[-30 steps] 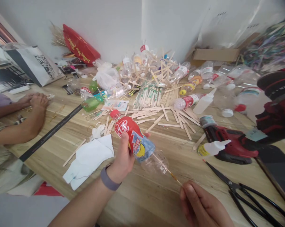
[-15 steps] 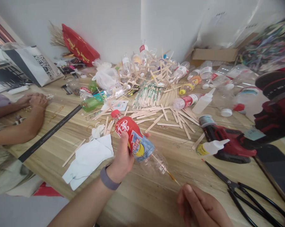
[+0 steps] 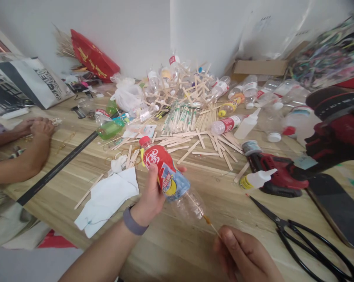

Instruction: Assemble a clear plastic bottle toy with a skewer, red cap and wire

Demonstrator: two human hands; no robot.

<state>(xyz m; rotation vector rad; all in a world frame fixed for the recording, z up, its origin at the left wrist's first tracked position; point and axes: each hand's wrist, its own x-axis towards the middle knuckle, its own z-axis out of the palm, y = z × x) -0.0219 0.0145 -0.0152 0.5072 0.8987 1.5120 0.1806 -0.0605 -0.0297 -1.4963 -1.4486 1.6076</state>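
Note:
My left hand is wrapped round a clear plastic drink bottle with a red cap and a red and blue label. The bottle tilts, cap towards the far left and base towards my right hand. Between thumb and fingers, my right hand pinches a thin stick. An amber-coloured band or smear sits on the stick close to the bottle's base. The stick's far end seems to pass through the base into the bottle; its exact entry point is blurred.
Black-handled scissors, a glue bottle, a red power tool and a phone lie at right. Craft sticks and plastic bottles pile up behind. White cloth lies left; another person's hands rest farther left.
The amber part of the stick is nearer the bottle's base, and more bare stick shows before my right fingers. The bottle stays in my left hand. The whole view has shifted slightly.

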